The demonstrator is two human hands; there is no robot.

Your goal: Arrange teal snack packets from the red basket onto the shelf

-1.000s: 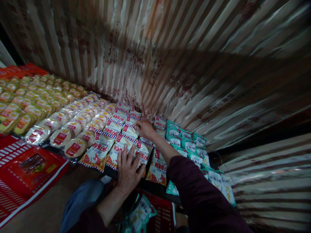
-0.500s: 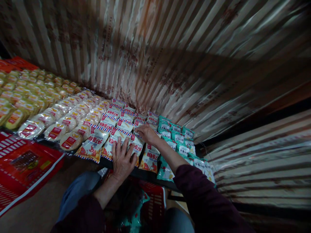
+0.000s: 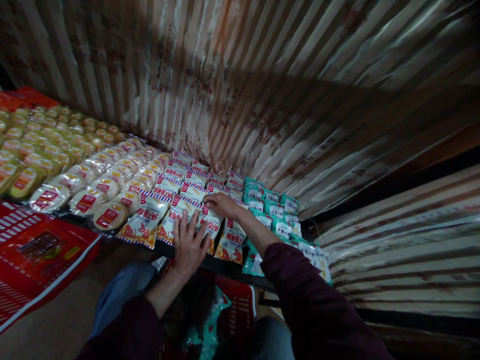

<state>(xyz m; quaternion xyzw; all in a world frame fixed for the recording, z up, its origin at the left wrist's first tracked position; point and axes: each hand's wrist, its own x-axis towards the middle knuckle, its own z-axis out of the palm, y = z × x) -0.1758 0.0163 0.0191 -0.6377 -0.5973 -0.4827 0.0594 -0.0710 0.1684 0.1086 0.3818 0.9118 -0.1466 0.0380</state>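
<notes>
My left hand lies with its fingers spread over the front row, touching a white-and-orange snack bag and the one beside it. Across from it, my right hand has its fingers bent and pressed together at the striped top edge of a second snack bag; the fingertips are partly hidden. These bags lean in overlapping rows, with red-and-blue striped tops. One more front snack bag stands under my right forearm. Green snack bags are lined up on the right.
Round wrapped crackers and yellow packets fill the shelf's left part. Red baskets stand below, and the lower middle basket holds green bags. Pleated plastic sheeting hangs behind the shelf.
My right hand has moved slightly left and toward me along the bag's top edge. My left hand stays nearly in place.
</notes>
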